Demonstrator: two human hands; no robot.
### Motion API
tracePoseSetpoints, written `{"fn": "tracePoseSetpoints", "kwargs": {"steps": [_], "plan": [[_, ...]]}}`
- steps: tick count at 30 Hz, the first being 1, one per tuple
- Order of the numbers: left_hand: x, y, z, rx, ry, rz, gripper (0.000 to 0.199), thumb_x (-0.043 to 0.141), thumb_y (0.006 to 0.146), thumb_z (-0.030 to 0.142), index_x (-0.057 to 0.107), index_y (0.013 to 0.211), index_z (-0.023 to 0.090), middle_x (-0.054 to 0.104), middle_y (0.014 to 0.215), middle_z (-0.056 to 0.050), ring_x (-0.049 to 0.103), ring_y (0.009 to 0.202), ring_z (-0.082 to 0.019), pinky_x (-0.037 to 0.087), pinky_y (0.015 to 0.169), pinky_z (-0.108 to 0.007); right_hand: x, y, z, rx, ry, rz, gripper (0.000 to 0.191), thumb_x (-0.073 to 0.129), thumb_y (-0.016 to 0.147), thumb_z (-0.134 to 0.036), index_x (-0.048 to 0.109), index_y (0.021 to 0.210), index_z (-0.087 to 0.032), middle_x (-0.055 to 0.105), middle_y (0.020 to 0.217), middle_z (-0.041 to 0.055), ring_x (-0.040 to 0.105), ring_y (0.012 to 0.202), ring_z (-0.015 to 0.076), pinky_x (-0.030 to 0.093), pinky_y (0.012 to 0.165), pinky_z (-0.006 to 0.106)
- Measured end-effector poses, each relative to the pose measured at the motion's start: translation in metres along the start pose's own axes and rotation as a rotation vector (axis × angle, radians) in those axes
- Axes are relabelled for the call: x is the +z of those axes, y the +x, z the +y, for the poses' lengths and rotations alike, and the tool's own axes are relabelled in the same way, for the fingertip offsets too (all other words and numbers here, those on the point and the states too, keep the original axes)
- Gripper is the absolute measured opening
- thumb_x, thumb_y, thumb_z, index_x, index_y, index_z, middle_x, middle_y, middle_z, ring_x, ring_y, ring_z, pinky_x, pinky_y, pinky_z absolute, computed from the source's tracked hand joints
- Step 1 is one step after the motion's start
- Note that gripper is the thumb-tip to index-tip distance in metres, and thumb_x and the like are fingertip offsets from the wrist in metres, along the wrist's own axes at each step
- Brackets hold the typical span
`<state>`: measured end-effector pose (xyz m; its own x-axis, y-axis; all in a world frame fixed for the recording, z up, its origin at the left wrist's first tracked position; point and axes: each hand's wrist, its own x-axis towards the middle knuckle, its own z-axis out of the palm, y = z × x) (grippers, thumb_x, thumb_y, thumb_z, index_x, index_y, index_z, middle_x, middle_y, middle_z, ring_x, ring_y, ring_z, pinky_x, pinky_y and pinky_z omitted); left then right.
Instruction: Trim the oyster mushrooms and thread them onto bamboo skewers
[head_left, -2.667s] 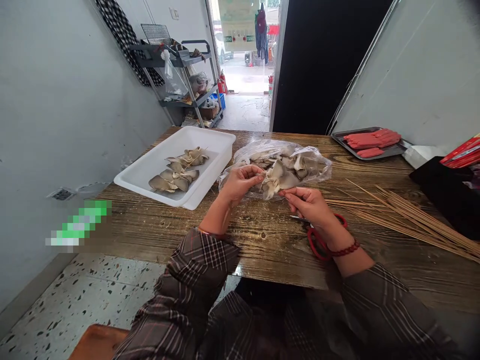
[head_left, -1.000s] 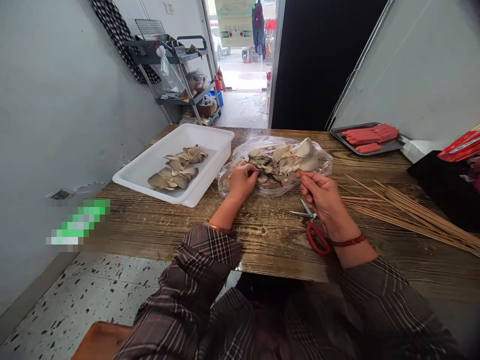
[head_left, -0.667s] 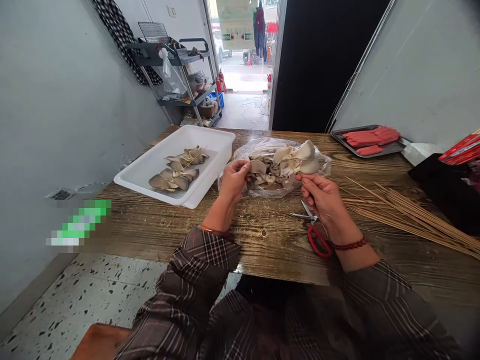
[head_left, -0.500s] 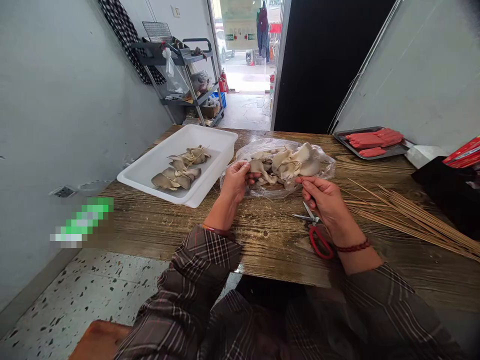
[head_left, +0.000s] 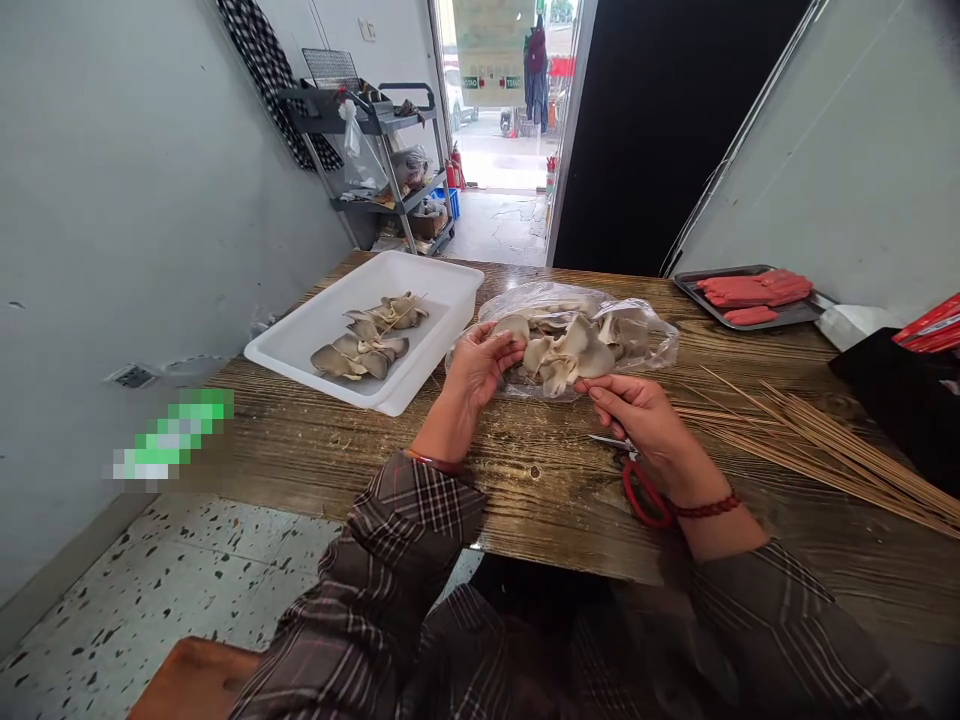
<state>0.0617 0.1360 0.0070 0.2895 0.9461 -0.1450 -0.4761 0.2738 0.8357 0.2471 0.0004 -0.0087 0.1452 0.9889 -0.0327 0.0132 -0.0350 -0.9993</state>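
My left hand (head_left: 480, 368) pinches a grey oyster mushroom (head_left: 512, 328) between thumb and fingers. My right hand (head_left: 628, 405) is closed at the lower edge of a pale mushroom cluster (head_left: 574, 352); what its fingertips grip is too small to make out. Both hands are just in front of a clear plastic bag (head_left: 652, 345) that has mushrooms in it. To the left, a white tub (head_left: 289, 350) contains several mushroom pieces (head_left: 360, 355) with a thin stick among them. Scissors with red handles (head_left: 643, 495) lie partly under my right hand.
Several thin wooden skewers (head_left: 832, 450) lie on the wooden table (head_left: 450, 500) at the right. Behind them are a dark tray (head_left: 720, 300) with pink sticks (head_left: 757, 288) and a black holder (head_left: 892, 400). A grey cart (head_left: 390, 125) stands beyond the table.
The pale cluster has moved left and nearer, and my right hand has shifted left with it. My left hand now holds a mushroom piece raised toward the cluster. The view has shifted slightly.
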Motion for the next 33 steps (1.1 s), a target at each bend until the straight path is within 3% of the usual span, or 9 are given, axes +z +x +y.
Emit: {"fn": "tracePoseSetpoints", "kwargs": {"steps": [5,10,18,23,29,33], "plan": [[-0.003,0.003,-0.001,0.051,0.047,0.041,0.026,0.080,0.073,0.013,0.061,0.091,0.014,0.067,0.068,0.002,0.063,0.056,-0.007,0.041,0.049,-0.016,0.000,0.000,0.001,0.006,0.017,-0.003,0.045,0.077,0.072,-0.056,0.077,0.092,-0.016,0.053,0.051,-0.0048,0.036,0.039,0.0047,0.026,0.036,0.020],[-0.005,0.005,0.000,0.049,-0.010,0.049,0.028,0.082,0.073,0.020,0.063,0.092,0.015,0.065,0.065,0.003,0.062,0.056,-0.008,0.047,0.055,-0.019,0.000,0.000,0.003,0.008,-0.023,-0.047,0.044,0.075,0.075,-0.055,0.077,0.092,-0.015,0.054,0.051,-0.0043,0.037,0.039,0.0051,0.026,0.037,0.020],[-0.006,0.008,-0.003,0.107,-0.085,0.072,0.032,0.087,0.066,0.022,0.062,0.085,0.016,0.062,0.064,0.006,0.055,0.053,-0.005,0.043,0.051,-0.017,0.006,-0.002,0.005,0.026,-0.148,-0.126,0.045,0.073,0.077,-0.055,0.077,0.096,-0.014,0.055,0.051,-0.0039,0.038,0.039,0.0051,0.028,0.038,0.019],[-0.002,0.002,-0.006,0.076,-0.018,-0.031,0.036,0.087,0.066,0.025,0.065,0.092,0.015,0.069,0.075,0.001,0.061,0.059,-0.008,0.048,0.055,-0.021,0.011,-0.002,0.002,0.032,-0.167,-0.106,0.045,0.072,0.075,-0.056,0.077,0.091,-0.014,0.054,0.050,-0.0039,0.038,0.039,0.0056,0.027,0.038,0.020],[-0.001,-0.003,-0.007,0.032,0.073,-0.214,0.021,0.081,0.070,0.020,0.073,0.088,0.013,0.072,0.080,-0.003,0.065,0.067,-0.009,0.051,0.066,-0.022,0.006,0.002,0.007,-0.006,-0.149,-0.040,0.046,0.070,0.076,-0.057,0.076,0.091,-0.014,0.054,0.049,-0.0041,0.037,0.037,0.0055,0.025,0.038,0.021],[-0.003,0.000,-0.012,0.125,0.238,-0.187,0.019,0.080,0.071,0.026,0.076,0.086,0.015,0.072,0.076,-0.002,0.062,0.066,-0.009,0.049,0.065,-0.022,0.003,0.002,0.008,-0.006,-0.137,-0.011,0.046,0.070,0.077,-0.056,0.075,0.094,-0.013,0.054,0.051,-0.0044,0.037,0.038,0.0053,0.025,0.039,0.021]]}}
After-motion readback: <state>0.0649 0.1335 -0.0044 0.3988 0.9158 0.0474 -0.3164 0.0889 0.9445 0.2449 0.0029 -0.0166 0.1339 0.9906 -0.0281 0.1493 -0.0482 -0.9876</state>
